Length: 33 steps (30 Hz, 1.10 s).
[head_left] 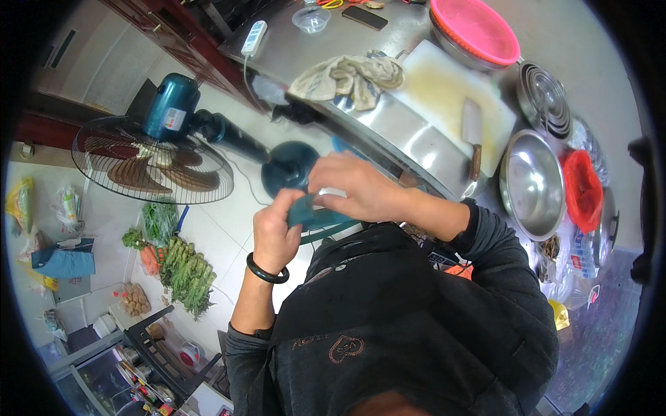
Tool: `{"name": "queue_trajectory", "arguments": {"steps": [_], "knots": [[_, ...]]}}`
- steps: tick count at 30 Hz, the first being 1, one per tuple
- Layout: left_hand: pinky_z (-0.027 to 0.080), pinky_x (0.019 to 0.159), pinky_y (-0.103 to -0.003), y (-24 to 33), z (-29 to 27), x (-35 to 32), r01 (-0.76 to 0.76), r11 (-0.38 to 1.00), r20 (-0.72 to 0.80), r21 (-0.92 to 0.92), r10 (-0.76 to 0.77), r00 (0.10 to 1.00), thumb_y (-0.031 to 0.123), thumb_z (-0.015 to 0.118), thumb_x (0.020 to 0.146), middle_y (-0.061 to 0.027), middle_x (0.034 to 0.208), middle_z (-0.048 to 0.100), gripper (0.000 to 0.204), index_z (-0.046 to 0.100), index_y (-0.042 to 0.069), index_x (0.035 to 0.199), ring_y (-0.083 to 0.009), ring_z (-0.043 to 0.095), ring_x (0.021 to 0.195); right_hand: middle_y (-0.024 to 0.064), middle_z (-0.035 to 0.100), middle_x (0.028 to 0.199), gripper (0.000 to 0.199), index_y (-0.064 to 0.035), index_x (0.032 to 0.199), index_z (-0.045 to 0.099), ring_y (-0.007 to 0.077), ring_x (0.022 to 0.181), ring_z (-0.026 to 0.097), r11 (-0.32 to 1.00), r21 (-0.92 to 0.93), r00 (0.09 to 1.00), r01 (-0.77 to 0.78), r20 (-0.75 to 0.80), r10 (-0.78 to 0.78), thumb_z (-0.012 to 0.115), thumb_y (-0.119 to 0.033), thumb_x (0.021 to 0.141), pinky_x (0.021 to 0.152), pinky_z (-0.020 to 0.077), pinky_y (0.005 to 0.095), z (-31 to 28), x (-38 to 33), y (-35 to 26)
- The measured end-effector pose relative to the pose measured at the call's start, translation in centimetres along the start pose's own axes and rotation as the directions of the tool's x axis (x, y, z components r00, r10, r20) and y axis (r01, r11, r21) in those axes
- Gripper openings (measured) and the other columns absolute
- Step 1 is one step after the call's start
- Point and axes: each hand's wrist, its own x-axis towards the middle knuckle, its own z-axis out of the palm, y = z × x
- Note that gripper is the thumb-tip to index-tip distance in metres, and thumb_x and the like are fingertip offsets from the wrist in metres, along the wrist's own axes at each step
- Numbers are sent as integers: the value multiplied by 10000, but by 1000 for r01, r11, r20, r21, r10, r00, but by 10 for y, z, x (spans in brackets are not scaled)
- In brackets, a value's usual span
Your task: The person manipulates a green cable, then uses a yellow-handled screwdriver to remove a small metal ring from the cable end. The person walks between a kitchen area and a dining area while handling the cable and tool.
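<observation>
Teal piece (300,211), kind unclear, pinched in left hand (273,226); right hand (361,186) curled beside it, grip unclear.

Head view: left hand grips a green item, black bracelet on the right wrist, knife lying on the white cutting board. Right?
One error: the black bracelet is on the wrist of the left hand, not the right hand; the head view shows it. The green item in the left hand and the knife on the white cutting board stand.
</observation>
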Motion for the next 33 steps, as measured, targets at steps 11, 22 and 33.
{"name": "queue_trajectory", "arguments": {"steps": [11,22,33], "knots": [[503,596,-398,2,6,1,18,1000,15,25,-18,1000,-51,595,792,-168,727,641,231,626,69,986,-366,662,683,103,660,834,108,-42,913,648,300,782,623,984,57,983,-166,85,161,655,-149,910,730,478,404,0,-7,4],[506,609,-409,3,8,1,34,999,16,23,-34,999,-45,614,786,-169,740,648,235,623,66,993,-384,661,700,86,659,830,97,-45,911,646,279,720,624,872,238,899,-429,211,384,700,-116,872,652,470,368,1,-8,3],[506,680,-506,-16,14,-19,109,989,-81,97,-102,992,142,715,773,-149,797,676,282,617,146,1037,-385,668,772,54,548,882,173,23,1007,619,141,854,529,885,178,897,-430,199,396,500,-98,969,784,443,285,18,-11,21]]}}
